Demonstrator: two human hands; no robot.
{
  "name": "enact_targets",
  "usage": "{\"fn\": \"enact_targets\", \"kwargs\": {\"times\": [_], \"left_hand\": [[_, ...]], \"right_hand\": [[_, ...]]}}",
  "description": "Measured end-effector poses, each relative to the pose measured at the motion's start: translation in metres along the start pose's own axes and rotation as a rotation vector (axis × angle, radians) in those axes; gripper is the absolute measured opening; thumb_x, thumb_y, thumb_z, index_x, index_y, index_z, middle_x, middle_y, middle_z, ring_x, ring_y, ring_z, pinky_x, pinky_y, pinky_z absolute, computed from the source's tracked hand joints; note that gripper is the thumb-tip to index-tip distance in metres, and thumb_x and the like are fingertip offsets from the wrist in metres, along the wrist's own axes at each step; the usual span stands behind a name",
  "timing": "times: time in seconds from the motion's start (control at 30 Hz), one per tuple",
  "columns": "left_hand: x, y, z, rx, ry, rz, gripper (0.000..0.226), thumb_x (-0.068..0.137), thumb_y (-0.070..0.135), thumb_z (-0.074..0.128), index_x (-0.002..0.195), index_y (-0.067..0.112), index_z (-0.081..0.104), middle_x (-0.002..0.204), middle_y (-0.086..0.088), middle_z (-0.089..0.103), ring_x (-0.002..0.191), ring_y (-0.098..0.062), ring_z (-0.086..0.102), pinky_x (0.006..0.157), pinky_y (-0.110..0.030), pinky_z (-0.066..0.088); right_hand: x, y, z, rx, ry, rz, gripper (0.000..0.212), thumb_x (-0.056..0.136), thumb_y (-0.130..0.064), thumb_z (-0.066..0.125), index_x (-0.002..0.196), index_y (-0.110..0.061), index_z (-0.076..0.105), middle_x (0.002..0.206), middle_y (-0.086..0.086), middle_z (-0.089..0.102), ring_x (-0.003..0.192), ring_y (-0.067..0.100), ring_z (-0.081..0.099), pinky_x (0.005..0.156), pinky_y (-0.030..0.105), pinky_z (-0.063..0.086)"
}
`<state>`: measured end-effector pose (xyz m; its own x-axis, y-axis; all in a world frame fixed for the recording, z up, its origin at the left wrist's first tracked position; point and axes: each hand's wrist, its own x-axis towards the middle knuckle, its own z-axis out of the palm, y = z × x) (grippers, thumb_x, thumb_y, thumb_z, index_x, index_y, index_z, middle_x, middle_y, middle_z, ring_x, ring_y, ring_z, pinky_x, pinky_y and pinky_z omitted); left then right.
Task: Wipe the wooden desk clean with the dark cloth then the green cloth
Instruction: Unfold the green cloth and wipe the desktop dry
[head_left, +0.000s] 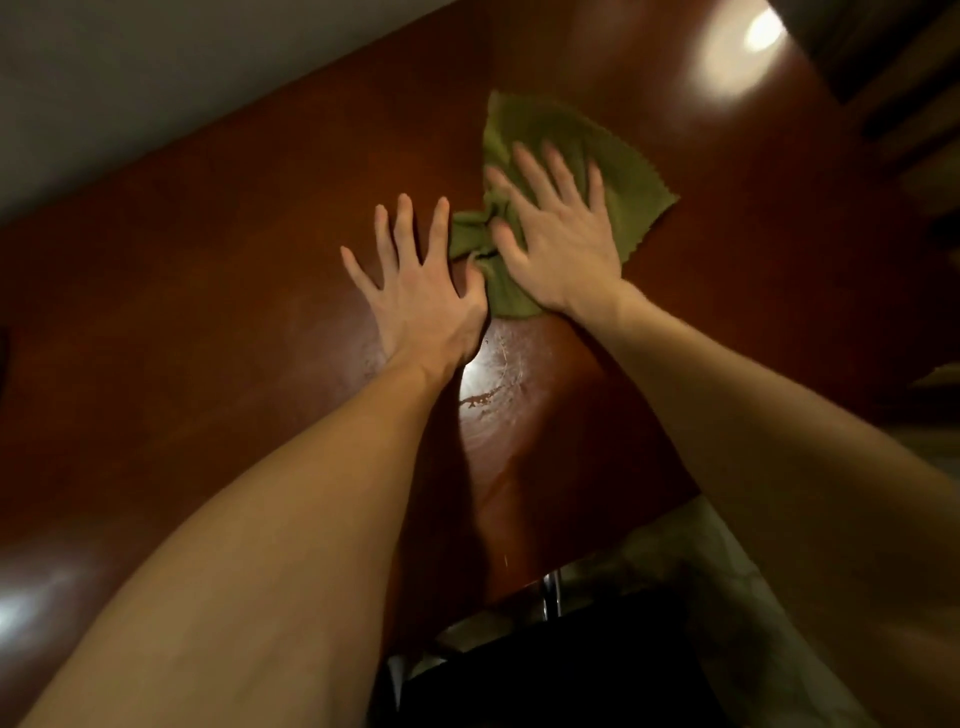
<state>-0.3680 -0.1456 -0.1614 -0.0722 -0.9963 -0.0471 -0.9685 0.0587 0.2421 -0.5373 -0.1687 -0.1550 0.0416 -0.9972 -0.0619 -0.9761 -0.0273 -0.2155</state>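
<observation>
The green cloth (628, 171) lies spread and partly bunched on the reddish-brown wooden desk (208, 260). My right hand (558, 239) presses flat on the cloth with fingers spread and straight. My left hand (415, 291) lies flat on the bare desk just left of the cloth, fingers straight, its thumb touching the cloth's bunched edge. Streaks and smears (488, 395) show on the glossy wood below my hands. No dark cloth is in view.
The desk's near edge (597, 545) runs diagonally at lower right, with a pale floor (701, 561) and a dark object (545, 665) below it. Lamp glare (748, 47) shines on the far right of the desk. A pale wall (130, 78) borders the far side.
</observation>
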Motion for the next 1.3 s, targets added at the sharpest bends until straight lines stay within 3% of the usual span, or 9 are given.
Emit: {"fn": "enact_targets", "kwargs": {"times": [0.27, 0.37, 0.43, 0.5, 0.6, 0.7, 1.03, 1.17, 1.3], "left_hand": [[-0.001, -0.006, -0.007, -0.086, -0.050, 0.038, 0.069, 0.103, 0.060, 0.026, 0.167, 0.031, 0.025, 0.177, -0.006, 0.009, 0.164, -0.026, -0.003, 0.124, -0.070, -0.008], [0.004, -0.016, -0.017, -0.136, -0.217, 0.118, 0.074, 0.103, 0.068, 0.025, 0.168, 0.032, 0.017, 0.178, -0.003, -0.002, 0.163, -0.022, -0.012, 0.118, -0.065, -0.025], [0.001, -0.033, -0.035, -0.332, -0.327, 0.169, 0.069, 0.107, 0.063, 0.028, 0.168, 0.032, 0.017, 0.178, 0.002, 0.002, 0.163, -0.016, -0.009, 0.123, -0.061, -0.023], [-0.017, -0.065, -0.052, -0.443, -0.247, 0.174, 0.063, 0.108, 0.054, 0.037, 0.166, 0.031, 0.025, 0.176, 0.004, 0.013, 0.163, -0.014, 0.001, 0.130, -0.055, -0.009], [-0.065, -0.127, -0.068, -0.291, 0.066, 0.042, 0.055, 0.106, 0.042, 0.045, 0.160, 0.030, 0.041, 0.173, 0.003, 0.026, 0.161, -0.015, 0.014, 0.131, -0.053, 0.001], [-0.108, -0.187, -0.068, -0.148, 0.076, -0.164, 0.061, 0.106, 0.046, 0.042, 0.164, 0.032, 0.033, 0.177, 0.000, 0.013, 0.163, -0.021, 0.005, 0.129, -0.060, 0.000], [-0.130, -0.221, -0.049, 0.022, -0.017, -0.199, 0.065, 0.107, 0.059, 0.024, 0.168, 0.037, 0.016, 0.178, -0.002, 0.003, 0.163, -0.026, -0.008, 0.126, -0.068, -0.004], [-0.128, -0.224, -0.046, 0.022, 0.009, -0.197, 0.065, 0.107, 0.058, 0.025, 0.168, 0.037, 0.016, 0.177, -0.003, 0.004, 0.163, -0.027, -0.008, 0.125, -0.068, -0.004], [-0.127, -0.223, -0.046, 0.021, 0.010, -0.195, 0.065, 0.107, 0.059, 0.024, 0.167, 0.037, 0.017, 0.177, -0.002, 0.005, 0.163, -0.025, -0.008, 0.126, -0.068, -0.003]], "right_hand": [[-0.134, -0.011, 0.012, -0.013, 0.001, 0.102, 0.060, 0.108, -0.054, 0.029, 0.165, -0.042, 0.019, 0.176, -0.007, 0.010, 0.163, 0.021, 0.003, 0.129, 0.058, 0.008], [-0.171, -0.006, 0.009, 0.005, -0.005, 0.146, 0.059, 0.109, -0.050, 0.031, 0.166, -0.042, 0.019, 0.176, -0.008, 0.009, 0.163, 0.018, -0.001, 0.130, 0.056, 0.008], [-0.196, -0.013, 0.011, 0.030, -0.025, 0.154, 0.058, 0.110, -0.048, 0.033, 0.166, -0.041, 0.018, 0.176, -0.009, 0.008, 0.163, 0.016, -0.004, 0.130, 0.055, 0.007], [-0.221, -0.031, 0.015, 0.052, -0.041, 0.185, 0.059, 0.109, -0.048, 0.032, 0.166, -0.041, 0.019, 0.176, -0.010, 0.006, 0.162, 0.013, -0.007, 0.130, 0.056, 0.006], [-0.254, -0.075, 0.030, 0.060, -0.023, 0.363, 0.060, 0.107, -0.049, 0.028, 0.166, -0.038, 0.022, 0.176, -0.009, 0.006, 0.162, 0.014, -0.007, 0.130, 0.057, 0.007], [-0.269, -0.143, 0.051, 0.039, -0.008, 0.504, 0.064, 0.107, -0.050, 0.025, 0.168, -0.033, 0.014, 0.177, -0.003, 0.002, 0.163, 0.022, -0.005, 0.129, 0.061, 0.008], [-0.199, -0.188, 0.060, -0.077, -0.066, 0.407, 0.072, 0.104, -0.056, 0.025, 0.168, -0.030, 0.006, 0.176, 0.006, -0.003, 0.162, 0.035, -0.007, 0.123, 0.071, -0.001], [-0.102, -0.191, 0.057, -0.030, 0.064, 0.420, 0.068, 0.105, -0.051, 0.030, 0.166, -0.024, 0.023, 0.175, 0.009, 0.016, 0.161, 0.036, 0.009, 0.123, 0.071, 0.006], [-0.071, -0.193, 0.057, -0.037, 0.042, 0.313, 0.067, 0.105, -0.050, 0.028, 0.166, -0.024, 0.024, 0.175, 0.003, 0.016, 0.162, 0.030, 0.009, 0.126, 0.066, 0.008]]}}
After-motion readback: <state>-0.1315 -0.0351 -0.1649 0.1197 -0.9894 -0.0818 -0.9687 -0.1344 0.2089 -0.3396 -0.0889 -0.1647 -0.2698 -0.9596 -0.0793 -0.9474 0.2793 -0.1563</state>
